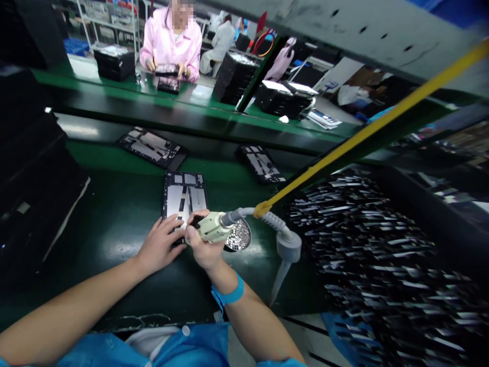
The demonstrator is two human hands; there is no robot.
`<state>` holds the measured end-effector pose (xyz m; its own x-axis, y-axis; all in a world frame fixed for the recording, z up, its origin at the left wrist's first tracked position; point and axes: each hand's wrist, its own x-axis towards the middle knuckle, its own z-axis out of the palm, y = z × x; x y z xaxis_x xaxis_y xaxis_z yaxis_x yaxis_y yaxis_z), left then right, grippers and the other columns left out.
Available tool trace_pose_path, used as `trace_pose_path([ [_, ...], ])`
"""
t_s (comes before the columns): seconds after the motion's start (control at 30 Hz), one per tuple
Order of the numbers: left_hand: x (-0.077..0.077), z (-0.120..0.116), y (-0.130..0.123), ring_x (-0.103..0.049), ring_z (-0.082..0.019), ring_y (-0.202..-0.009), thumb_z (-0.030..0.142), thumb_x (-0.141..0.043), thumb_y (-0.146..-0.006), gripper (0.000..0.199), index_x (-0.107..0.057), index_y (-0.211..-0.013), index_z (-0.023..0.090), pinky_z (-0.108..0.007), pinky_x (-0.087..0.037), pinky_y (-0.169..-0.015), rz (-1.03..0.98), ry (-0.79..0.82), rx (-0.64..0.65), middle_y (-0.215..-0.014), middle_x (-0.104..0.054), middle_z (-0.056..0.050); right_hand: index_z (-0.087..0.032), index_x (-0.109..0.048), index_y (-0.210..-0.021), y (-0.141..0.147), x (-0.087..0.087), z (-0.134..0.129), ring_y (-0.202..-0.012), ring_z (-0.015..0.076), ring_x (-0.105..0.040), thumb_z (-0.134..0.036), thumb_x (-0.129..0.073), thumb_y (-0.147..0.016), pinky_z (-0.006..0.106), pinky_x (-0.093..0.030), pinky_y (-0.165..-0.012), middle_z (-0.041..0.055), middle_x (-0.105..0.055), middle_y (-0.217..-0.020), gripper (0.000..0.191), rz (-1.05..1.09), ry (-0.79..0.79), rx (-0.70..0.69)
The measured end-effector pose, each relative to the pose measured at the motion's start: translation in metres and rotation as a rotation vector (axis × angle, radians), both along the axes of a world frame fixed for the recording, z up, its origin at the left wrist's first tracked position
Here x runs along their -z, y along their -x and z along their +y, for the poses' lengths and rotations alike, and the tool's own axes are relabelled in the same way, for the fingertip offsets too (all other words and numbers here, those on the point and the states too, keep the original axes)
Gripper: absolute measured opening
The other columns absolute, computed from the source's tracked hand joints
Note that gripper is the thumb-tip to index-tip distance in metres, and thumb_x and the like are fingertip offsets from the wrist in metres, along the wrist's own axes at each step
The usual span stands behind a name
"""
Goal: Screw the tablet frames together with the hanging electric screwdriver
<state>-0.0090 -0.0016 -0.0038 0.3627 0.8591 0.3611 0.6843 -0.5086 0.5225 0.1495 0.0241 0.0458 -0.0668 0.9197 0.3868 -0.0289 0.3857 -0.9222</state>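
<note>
The right hand grips the corded tool; the left hand lies spread on the open device (probably stiff, fragile: hold its edges).

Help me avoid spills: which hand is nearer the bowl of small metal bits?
Right. The right hand, holding the corded tool, is just left of the bowl; the left hand is farther left, fingers on the lower part of the open device.

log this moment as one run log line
left hand: fingers spread on opened device | right hand: gripping corded tool | nearby: small shiny pieces | beyond: two similar devices
</note>
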Motion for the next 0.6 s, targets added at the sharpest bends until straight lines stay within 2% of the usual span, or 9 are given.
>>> trace_pose_path([
  [0.17,0.005,0.01,-0.001,-0.049,-0.03,-0.141,0.026,-0.067,-0.093,0.035,-0.066,-0.127,0.025,-0.057,-0.046,-0.112,-0.019,-0.046,0.041,-0.14,-0.061,-0.011,-0.019,-0.06,-0.105,-0.001,-0.012,0.005,-0.067,0.0128,-0.064,-0.029,-0.069,-0.085,0.027,-0.058,-0.062,0.004,-0.069,-0.093,0.024,0.048,0.035,0.004],
  [0.3,0.005,0.012,0.003,-0.057,-0.031,-0.132,0.03,-0.071,-0.09,0.028,-0.072,-0.117,0.028,-0.054,-0.054,-0.107,-0.048,-0.092,0.065,-0.129,-0.067,-0.01,-0.018,-0.06,-0.101,-0.021,-0.02,0.01,-0.056,0.011,-0.061,-0.03,-0.069,-0.086,0.025,-0.055,-0.055,0.0016,-0.068,-0.084,0.021,0.105,0.013,0.067],
  [0.47,0.004,0.002,0.027,-0.059,-0.033,-0.131,0.04,-0.07,-0.089,0.03,-0.073,-0.118,0.032,-0.053,-0.056,-0.106,0.024,-0.048,0.178,-0.128,-0.068,-0.012,-0.019,-0.06,-0.101,-0.062,-0.025,0.018,-0.051,0.0115,-0.057,-0.03,-0.069,-0.088,0.024,-0.049,-0.049,-0.0021,-0.063,-0.07,0.019,0.174,-0.044,0.136],
  [0.6,-0.004,0.008,0.049,-0.056,-0.033,-0.135,0.046,-0.068,-0.092,0.034,-0.073,-0.123,0.033,-0.052,-0.053,-0.11,0.103,-0.004,0.289,-0.135,-0.066,-0.012,-0.019,-0.062,-0.097,-0.074,-0.028,0.022,-0.051,0.0128,-0.058,-0.032,-0.072,-0.084,0.025,-0.052,-0.049,-0.0005,-0.065,-0.07,0.021,0.131,-0.069,0.226],
])
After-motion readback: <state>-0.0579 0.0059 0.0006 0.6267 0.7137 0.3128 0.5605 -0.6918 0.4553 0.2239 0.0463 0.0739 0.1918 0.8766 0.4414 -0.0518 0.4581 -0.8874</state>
